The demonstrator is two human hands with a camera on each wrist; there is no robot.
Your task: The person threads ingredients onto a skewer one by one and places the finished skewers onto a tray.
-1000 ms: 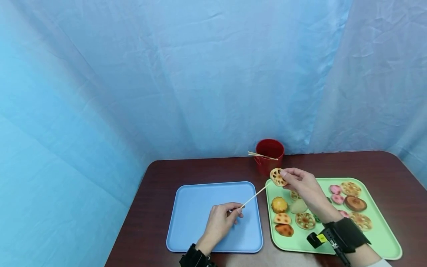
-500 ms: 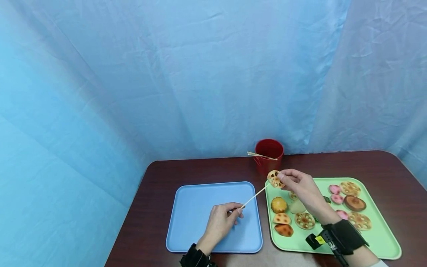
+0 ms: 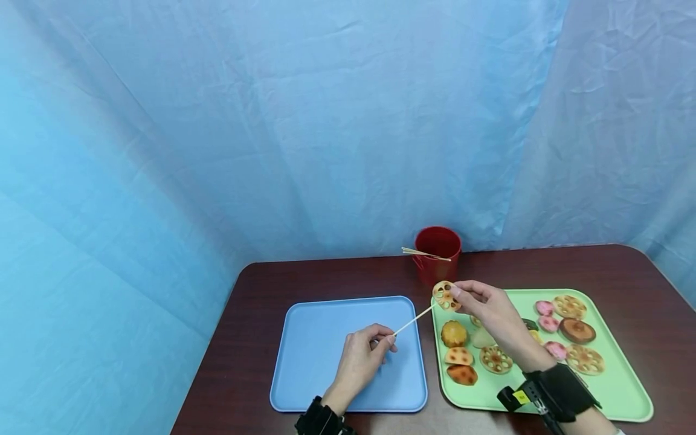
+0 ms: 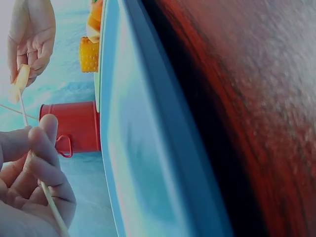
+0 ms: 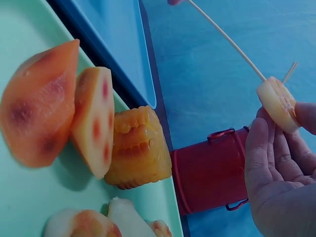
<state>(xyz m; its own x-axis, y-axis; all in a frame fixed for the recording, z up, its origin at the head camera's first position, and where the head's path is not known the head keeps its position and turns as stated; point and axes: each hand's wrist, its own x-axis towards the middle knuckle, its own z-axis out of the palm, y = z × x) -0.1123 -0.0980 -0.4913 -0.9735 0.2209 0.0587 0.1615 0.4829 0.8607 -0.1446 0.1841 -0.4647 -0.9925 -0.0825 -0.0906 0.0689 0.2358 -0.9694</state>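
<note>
My left hand (image 3: 359, 356) pinches a thin bamboo skewer (image 3: 414, 320) over the blue tray (image 3: 326, 362); its tip points up and to the right. In my right hand (image 3: 492, 314), thumb and fingers grip a lotus root slice (image 3: 442, 293) by its edge, above the back left corner of the green tray (image 3: 614, 396). The right wrist view has the skewer's end (image 5: 254, 69) right at the rim of the slice (image 5: 276, 101). From the left wrist, the skewer also runs back through the left hand's curled fingers (image 4: 47, 170).
Behind the trays stands a red mug (image 3: 435, 269) with several skewers (image 3: 426, 254) lying across its mouth. The green tray bears a corn piece (image 3: 454, 333), more lotus slices (image 3: 496, 360), a brown mushroom-like piece (image 3: 577, 330) and pink pieces (image 3: 548, 324). A blue curtain (image 3: 348, 133) hangs behind.
My right hand has brought the lotus root slice slightly left and down to the skewer's tip. The left hand and skewer have hardly moved.
</note>
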